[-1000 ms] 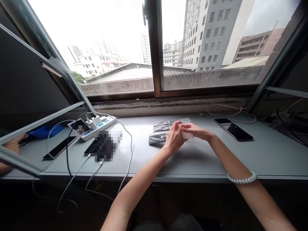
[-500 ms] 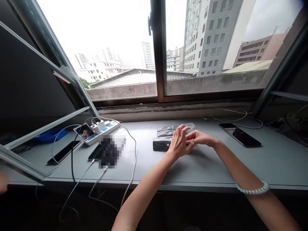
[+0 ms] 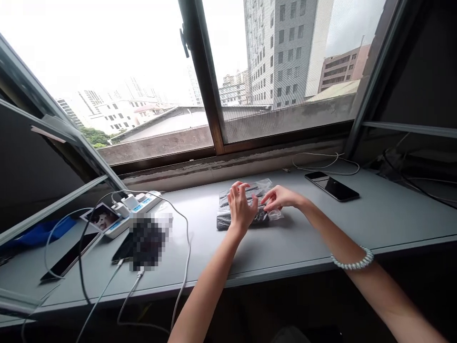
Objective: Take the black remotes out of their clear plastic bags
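Observation:
A black boxy item (image 3: 224, 221) lies in a clear plastic bag (image 3: 275, 215) on the grey desk. My left hand (image 3: 241, 209) rests over the top of the bag, its fingers bent and spread and the thumb standing apart from them. At the bag's right side, my right hand (image 3: 280, 196) has thumb and forefinger pinched together on the loose plastic. Part of the black item is hidden behind my left hand.
A black phone (image 3: 332, 186) lies at the right, with a white cable (image 3: 321, 167) behind it. To the left are a power strip (image 3: 143, 206) with chargers, a photo card (image 3: 101, 217), another dark phone (image 3: 71, 257) and several cables. The desk (image 3: 271, 259) ends in front of me.
My view has turned and tilted. The right hand has moved apart from the left, and loose plastic now shows at the bag's right side. My left hand remains over the bag.

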